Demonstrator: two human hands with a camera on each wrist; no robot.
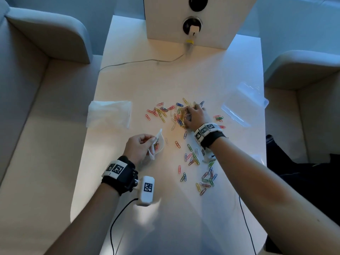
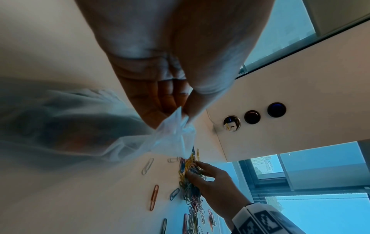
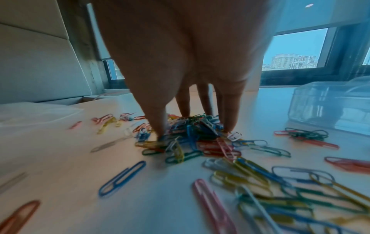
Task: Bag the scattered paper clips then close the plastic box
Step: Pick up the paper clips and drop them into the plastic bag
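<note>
Right hand [image 1: 196, 116] set fingers-down over a heap of paper clips [image 3: 192, 131] near mid-desk — thumb at one side of the heap, fingertips [image 3: 230, 125] at the other, closing round the clips. Whether any clip is lifted off the surface cannot be told.

Left hand [image 1: 138, 147] nearer the person, pinching the rim of a small clear plastic bag [image 1: 158, 144] between thumb and fingers; the bag's mouth is held open and a few clips show inside it.

More clips — red, blue, green, yellow, pink, white — lie scattered on the desk [image 1: 184, 80] to the left of the heap and in a loose trail down toward the right forearm.

Clear plastic box [image 1: 244, 103] sits open near the desk's right edge, well apart from the bag. A flat stack of clear bags [image 1: 109, 114] lies toward the left edge. A thin cable [image 1: 143, 61] runs across the far end of the desk.
</note>
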